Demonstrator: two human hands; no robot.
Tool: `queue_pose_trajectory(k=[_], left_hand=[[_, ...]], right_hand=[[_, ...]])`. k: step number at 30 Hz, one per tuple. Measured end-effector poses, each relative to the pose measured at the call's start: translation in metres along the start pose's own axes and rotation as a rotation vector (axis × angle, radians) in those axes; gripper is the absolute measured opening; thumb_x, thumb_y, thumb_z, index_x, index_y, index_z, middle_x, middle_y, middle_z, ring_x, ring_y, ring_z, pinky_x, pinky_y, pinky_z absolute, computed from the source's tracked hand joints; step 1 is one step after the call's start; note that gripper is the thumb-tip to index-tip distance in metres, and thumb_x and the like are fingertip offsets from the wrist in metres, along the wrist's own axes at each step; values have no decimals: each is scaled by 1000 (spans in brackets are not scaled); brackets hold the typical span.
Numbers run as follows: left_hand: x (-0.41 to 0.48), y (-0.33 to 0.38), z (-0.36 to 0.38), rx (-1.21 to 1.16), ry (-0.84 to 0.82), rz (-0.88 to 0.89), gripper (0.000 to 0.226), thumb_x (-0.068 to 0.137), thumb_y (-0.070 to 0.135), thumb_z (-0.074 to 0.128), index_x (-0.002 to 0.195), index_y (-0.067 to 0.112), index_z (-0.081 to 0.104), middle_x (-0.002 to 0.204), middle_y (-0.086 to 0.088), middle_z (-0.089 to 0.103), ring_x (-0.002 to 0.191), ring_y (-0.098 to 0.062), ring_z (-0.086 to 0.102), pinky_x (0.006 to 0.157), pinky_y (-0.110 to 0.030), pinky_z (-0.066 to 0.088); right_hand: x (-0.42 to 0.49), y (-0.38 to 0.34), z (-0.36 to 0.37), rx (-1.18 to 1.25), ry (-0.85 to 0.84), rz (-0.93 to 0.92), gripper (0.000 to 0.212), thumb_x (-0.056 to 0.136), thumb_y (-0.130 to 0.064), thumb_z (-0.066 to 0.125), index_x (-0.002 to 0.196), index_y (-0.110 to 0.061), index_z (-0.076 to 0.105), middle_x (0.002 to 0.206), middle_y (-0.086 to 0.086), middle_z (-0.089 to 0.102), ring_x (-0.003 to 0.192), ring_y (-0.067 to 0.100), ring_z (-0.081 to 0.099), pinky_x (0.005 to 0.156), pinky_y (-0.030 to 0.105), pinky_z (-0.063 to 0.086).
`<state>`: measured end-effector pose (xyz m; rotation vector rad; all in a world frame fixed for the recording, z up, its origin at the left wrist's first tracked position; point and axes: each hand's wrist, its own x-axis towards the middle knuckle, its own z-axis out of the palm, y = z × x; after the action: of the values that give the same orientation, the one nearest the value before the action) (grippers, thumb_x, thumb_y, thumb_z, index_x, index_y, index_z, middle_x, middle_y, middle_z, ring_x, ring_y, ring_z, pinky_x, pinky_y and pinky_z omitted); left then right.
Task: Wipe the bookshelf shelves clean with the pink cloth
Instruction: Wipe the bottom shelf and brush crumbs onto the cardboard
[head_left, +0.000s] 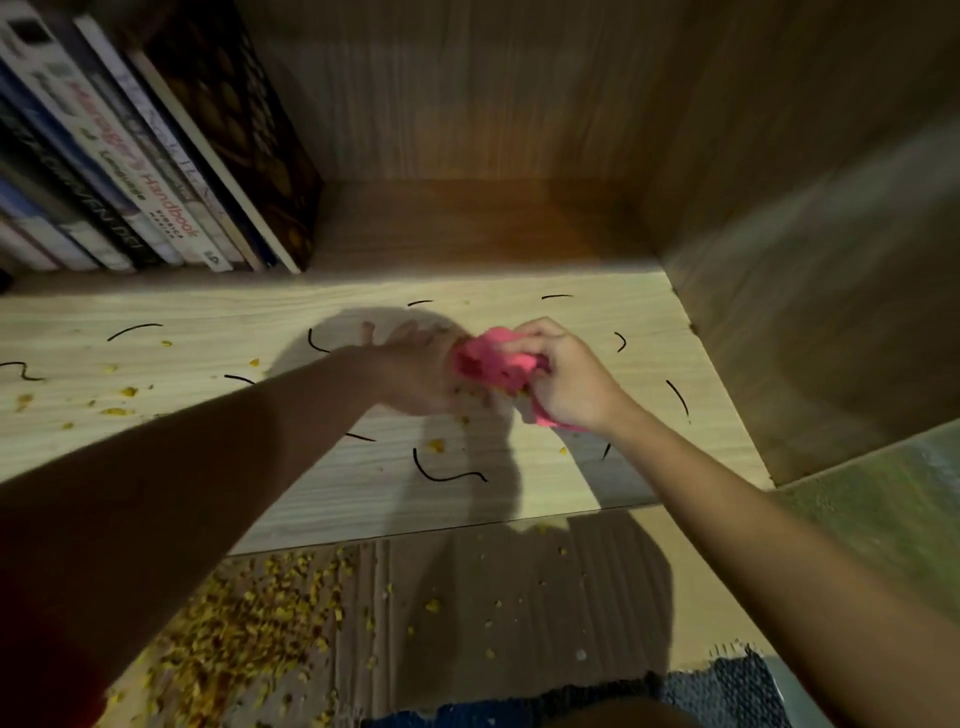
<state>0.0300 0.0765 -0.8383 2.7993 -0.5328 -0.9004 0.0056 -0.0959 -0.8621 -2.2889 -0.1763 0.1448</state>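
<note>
Gripping pink cloth (491, 364), right hand (569, 387); left hand (415, 371) beside.

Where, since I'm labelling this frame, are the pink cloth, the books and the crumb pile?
pink cloth (493, 358): head view, bunched middle of the fabric.
books (150, 192): head view, a pale spine with red lettering.
crumb pile (249, 618): head view, middle of the yellow heap.

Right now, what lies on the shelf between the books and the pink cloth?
Head view: pale shelf with black squiggles, then the left hand right beside the pink cloth.
</note>
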Motion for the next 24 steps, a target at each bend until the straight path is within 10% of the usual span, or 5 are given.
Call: queue_pose_trajectory(k=[8,15,19,24], left_hand=[[-33,7,33,-13,101,-42,93,85,61,50,150,23,-5,158,2,-13,144,-18,-14,111,-52,-11],[-62,-9,64,-64,144,-99,106,75,70,55,150,25,-7,157,4,-12,144,-16,-15,111,-50,-13],[-84,-14,79,-37,197,-124,104,75,71,53,149,28,-6,157,7,-14,143,-14,-16,111,-50,-13],[-103,-24,89,51,177,-180,99,80,73,39,150,23,-10,156,5,-18,143,-16,-18,112,-50,-13]], right_hand=[[-5,24,-4,-192,210,284,43,81,9,52,117,-11,64,123,5,47,117,35,41,108,43,33],[-48,-15,55,-141,103,51,44,86,5,45,123,-14,61,122,2,46,114,25,40,95,17,24],[-54,-30,32,140,214,84,40,88,13,41,121,-1,59,119,8,43,87,10,62,78,14,49],[-51,7,9,-148,325,287,41,86,3,50,121,-13,62,123,9,45,114,34,45,104,33,27]])
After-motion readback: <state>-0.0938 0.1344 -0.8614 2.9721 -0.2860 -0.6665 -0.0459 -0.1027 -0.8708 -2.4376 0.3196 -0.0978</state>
